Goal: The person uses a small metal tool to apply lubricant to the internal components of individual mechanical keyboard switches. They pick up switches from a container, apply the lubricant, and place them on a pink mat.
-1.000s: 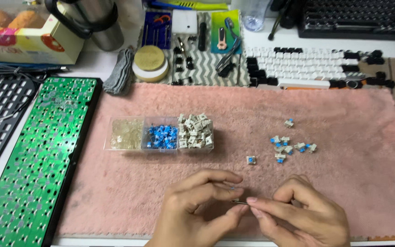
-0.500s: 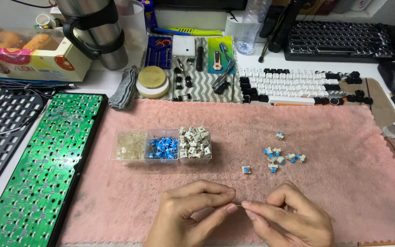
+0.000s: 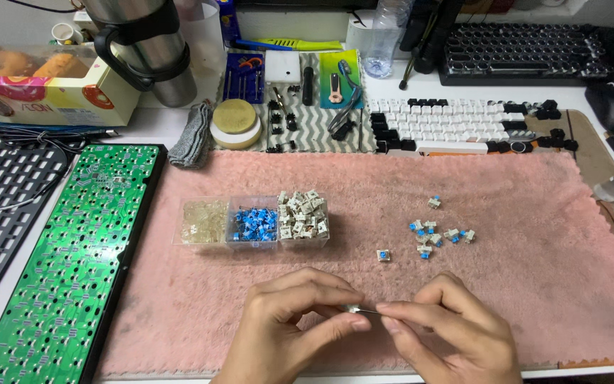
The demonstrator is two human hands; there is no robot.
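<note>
Both hands meet low over pink towel (image 3: pixel 463 213). Left hand (image 3: pixel 289 331) pinches tiny pale switch part (image 3: pixel 352 308); right hand (image 3: pixel 449 334) grips thin metal tool (image 3: pixel 368 311) touching it. Best held steady, close to towel; finished switches (image 3: pixel 438 233) lie just beyond.

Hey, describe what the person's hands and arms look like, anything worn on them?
Both the left hand and right hand are bare: no gloves, rings, watch or bracelets visible. No sleeves show at the wrists. Fingernails are short and unpainted.
</note>
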